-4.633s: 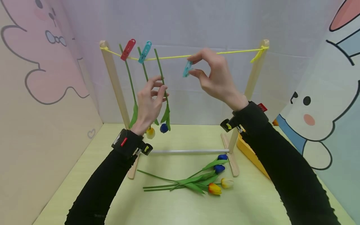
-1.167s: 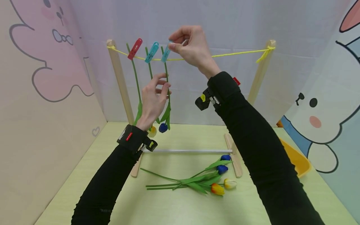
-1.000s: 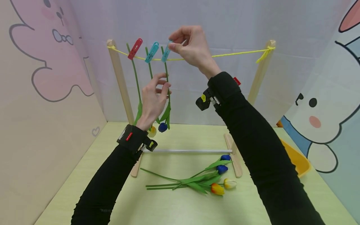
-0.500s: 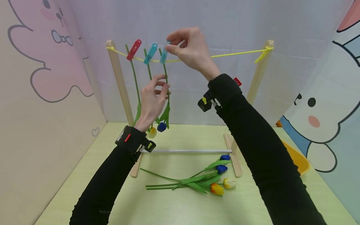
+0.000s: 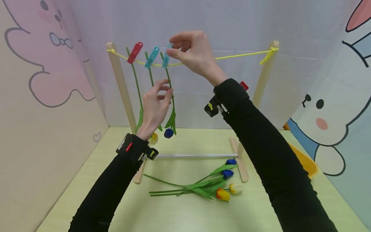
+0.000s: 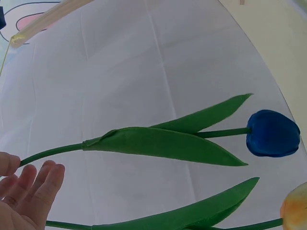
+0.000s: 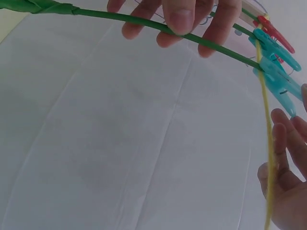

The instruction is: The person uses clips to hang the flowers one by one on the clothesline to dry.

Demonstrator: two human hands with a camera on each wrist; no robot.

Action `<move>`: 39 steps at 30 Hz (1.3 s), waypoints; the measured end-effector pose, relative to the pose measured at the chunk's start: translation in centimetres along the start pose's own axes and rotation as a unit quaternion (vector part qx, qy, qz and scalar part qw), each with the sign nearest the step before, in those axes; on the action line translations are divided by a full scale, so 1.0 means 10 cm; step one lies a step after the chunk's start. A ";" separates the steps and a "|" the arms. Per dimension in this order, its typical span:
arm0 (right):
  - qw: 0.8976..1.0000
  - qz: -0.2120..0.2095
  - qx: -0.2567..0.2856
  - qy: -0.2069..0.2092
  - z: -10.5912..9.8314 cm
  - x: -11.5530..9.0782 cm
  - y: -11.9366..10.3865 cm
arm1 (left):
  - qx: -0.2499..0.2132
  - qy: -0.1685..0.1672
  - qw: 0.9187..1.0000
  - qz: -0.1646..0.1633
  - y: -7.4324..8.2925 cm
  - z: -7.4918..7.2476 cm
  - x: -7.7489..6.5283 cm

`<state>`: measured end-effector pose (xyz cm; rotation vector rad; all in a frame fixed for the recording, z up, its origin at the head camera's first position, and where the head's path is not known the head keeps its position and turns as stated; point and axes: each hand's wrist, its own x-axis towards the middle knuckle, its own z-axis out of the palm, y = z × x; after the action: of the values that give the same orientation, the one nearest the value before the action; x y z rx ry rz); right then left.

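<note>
My left hand (image 5: 155,108) pinches the green stem (image 7: 103,15) of a blue tulip (image 6: 273,133), which hangs head down. Higher up, my right hand (image 5: 197,56) holds the upper end of a light blue clothespin (image 5: 165,60) between thumb and fingers. The clothespin's lower end is at the yellow line (image 5: 243,56), over the tulip stem. To its left, a red clothespin (image 5: 135,53) and another light blue clothespin (image 5: 152,57) each hold a stem on the line. A yellow-white tulip (image 5: 153,138) hangs from the middle one, partly behind my left hand; the leftmost flower head is hidden.
Wooden posts (image 5: 119,80) carry the line, with a pale rod (image 5: 194,156) low between them. Several loose tulips (image 5: 200,187) lie on the table (image 5: 174,214) in front. A yellow container (image 5: 304,161) stands at the right, partly behind my right arm.
Since the earliest frame, my right hand has brought the light blue clothespin left and up to the line at the blue tulip's stem. Over the last second both hands keep their holds, nearly still.
</note>
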<state>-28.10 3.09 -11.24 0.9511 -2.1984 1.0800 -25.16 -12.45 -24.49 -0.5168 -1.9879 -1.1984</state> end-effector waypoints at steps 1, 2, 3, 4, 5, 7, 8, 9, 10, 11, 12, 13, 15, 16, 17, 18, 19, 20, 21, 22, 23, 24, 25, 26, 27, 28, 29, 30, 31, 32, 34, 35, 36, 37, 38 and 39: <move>1.000 -0.009 -0.001 0.002 0.00 -0.02 0.00 | 0.006 0.007 1.000 0.005 0.01 -0.01 -0.03; 1.000 -0.018 -0.004 0.006 -0.01 -0.05 0.00 | 0.011 0.016 1.000 0.012 0.01 -0.02 -0.06; 0.999 -0.029 -0.006 0.012 -0.02 -0.09 0.00 | 0.016 0.024 0.999 0.021 0.01 -0.03 -0.10; 0.999 -0.042 -0.010 0.021 -0.03 -0.13 0.01 | 0.022 0.031 0.999 0.032 0.01 -0.04 -0.15; 0.998 -0.057 -0.012 0.033 -0.04 -0.17 0.02 | 0.028 0.037 0.998 0.043 0.01 -0.04 -0.20; 0.995 -0.079 -0.013 0.056 -0.07 -0.29 0.06 | 0.039 0.040 0.996 0.065 0.00 -0.04 -0.31; 0.994 -0.090 -0.012 0.066 -0.08 -0.35 0.08 | 0.042 0.036 0.996 0.075 -0.01 -0.04 -0.37; 0.992 -0.101 -0.010 0.073 -0.09 -0.42 0.11 | 0.046 0.029 0.995 0.083 -0.02 -0.02 -0.43; 0.991 -0.110 -0.008 0.078 -0.10 -0.50 0.14 | 0.049 0.018 0.995 0.087 -0.02 -0.01 -0.50; 0.990 -0.116 -0.004 0.078 -0.12 -0.59 0.16 | 0.050 0.004 0.995 0.090 -0.03 0.00 -0.57; 0.990 -0.121 -0.002 0.075 -0.13 -0.68 0.19 | 0.052 -0.011 0.994 0.091 -0.04 0.02 -0.63; 0.989 -0.127 0.001 0.071 -0.15 -0.78 0.21 | 0.055 -0.026 0.994 0.092 -0.05 0.03 -0.71; 0.990 -0.129 0.002 0.058 -0.18 -0.98 0.27 | 0.063 -0.055 0.992 0.095 -0.08 0.06 -0.85; 0.990 -0.129 0.003 0.050 -0.20 -1.08 0.31 | 0.066 -0.069 0.991 0.094 -0.10 0.07 -0.92; 0.991 -0.127 0.004 0.043 -0.22 -1.18 0.34 | 0.072 -0.083 0.989 0.095 -0.11 0.08 -1.00; 0.992 -0.123 0.005 0.037 -0.24 -1.27 0.38 | 0.079 -0.096 0.988 0.094 -0.13 0.09 -1.06; 0.992 -0.119 0.005 0.031 -0.26 -1.37 0.42 | 0.084 -0.110 0.986 0.091 -0.15 0.11 -1.13; 0.993 -0.114 0.004 0.026 -0.28 -1.46 0.47 | 0.087 -0.126 0.984 0.086 -0.17 0.12 -1.20; 0.994 -0.109 0.005 0.021 -0.30 -1.55 0.52 | 0.090 -0.144 0.982 0.077 -0.18 0.13 -1.26; 0.995 -0.101 0.005 0.017 -0.32 -1.64 0.56 | 0.093 -0.162 0.980 0.066 -0.20 0.13 -1.32; 0.996 -0.091 0.003 0.014 -0.35 -1.73 0.61 | 0.096 -0.182 0.977 0.055 -0.21 0.14 -1.38; 0.997 -0.079 0.000 0.009 -0.38 -1.82 0.66 | 0.098 -0.201 0.974 0.042 -0.23 0.15 -1.43; 0.998 -0.068 -0.002 0.006 -0.41 -1.91 0.72 | 0.101 -0.219 0.970 0.029 -0.25 0.15 -1.48; 0.999 -0.054 -0.006 0.002 -0.44 -2.00 0.77 | 0.105 -0.237 0.966 0.016 -0.27 0.16 -1.53; 0.999 -0.038 -0.014 0.000 -0.48 -2.09 0.83 | 0.111 -0.253 0.961 0.005 -0.29 0.16 -1.58; 0.999 -0.021 -0.027 -0.001 -0.51 -2.17 0.88 | 0.118 -0.265 0.957 -0.002 -0.30 0.16 -1.62; 0.999 -0.005 -0.041 -0.001 -0.55 -2.25 0.93 | 0.123 -0.276 0.953 -0.007 -0.32 0.16 -1.65; 0.998 0.011 -0.056 -0.002 -0.59 -2.33 0.99 | 0.130 -0.286 0.949 -0.011 -0.34 0.16 -1.68; 0.997 0.030 -0.073 -0.001 -0.64 -2.41 1.05 | 0.136 -0.294 0.946 -0.013 -0.37 0.16 -1.72; 0.995 0.049 -0.090 0.000 -0.68 -2.49 1.11 | 0.142 -0.301 0.943 -0.014 -0.39 0.16 -1.74; 0.989 0.088 -0.115 0.000 -0.78 -2.65 1.24 | 0.150 -0.314 0.937 -0.012 -0.44 0.16 -1.79; 0.986 0.109 -0.124 -0.002 -0.83 -2.73 1.31 | 0.154 -0.321 0.934 -0.012 -0.46 0.16 -1.82; 0.982 0.132 -0.132 -0.006 -0.88 -2.81 1.37 | 0.156 -0.330 0.931 -0.013 -0.49 0.15 -1.84; 0.978 0.154 -0.138 -0.010 -0.92 -2.88 1.44 | 0.156 -0.337 0.928 -0.013 -0.50 0.15 -1.87; 0.974 0.175 -0.142 -0.016 -0.97 -2.95 1.50 | 0.157 -0.345 0.925 -0.013 -0.52 0.14 -1.89; 0.969 0.195 -0.150 -0.024 -1.01 -3.02 1.56 | 0.158 -0.351 0.923 -0.012 -0.54 0.14 -1.91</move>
<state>-19.84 29.22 -33.78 0.4270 -2.5634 0.8521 -16.98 -13.12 -42.65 -0.8368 -2.7321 -0.7176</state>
